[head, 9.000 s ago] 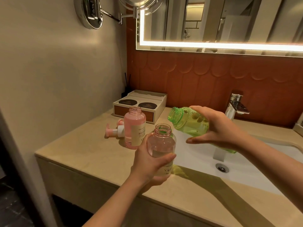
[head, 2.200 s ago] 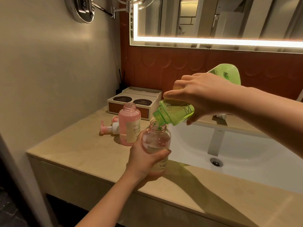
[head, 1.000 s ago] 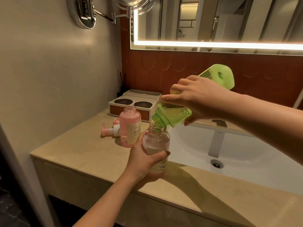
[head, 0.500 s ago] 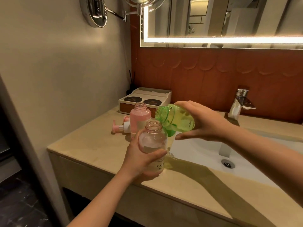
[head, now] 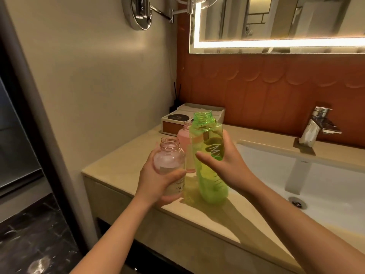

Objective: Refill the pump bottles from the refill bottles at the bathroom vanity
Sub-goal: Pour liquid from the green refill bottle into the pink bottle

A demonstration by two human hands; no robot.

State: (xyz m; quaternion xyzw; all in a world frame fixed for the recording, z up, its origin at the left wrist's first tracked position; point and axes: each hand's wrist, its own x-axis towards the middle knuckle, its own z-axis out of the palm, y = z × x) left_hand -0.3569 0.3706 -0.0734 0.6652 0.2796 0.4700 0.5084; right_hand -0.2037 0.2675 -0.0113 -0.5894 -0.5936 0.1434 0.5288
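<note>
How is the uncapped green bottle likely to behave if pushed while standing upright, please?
The green bottle is tall and narrow, so it probably tips easily. It looks like translucent plastic, so it is likely light and not fragile. With its neck open, it would probably spill whatever is left if the right hand gripping it let go.

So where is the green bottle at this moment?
In the head view the green bottle is upright at centre, gripped by the right hand, just right of the clear bottle in the left hand.
</note>
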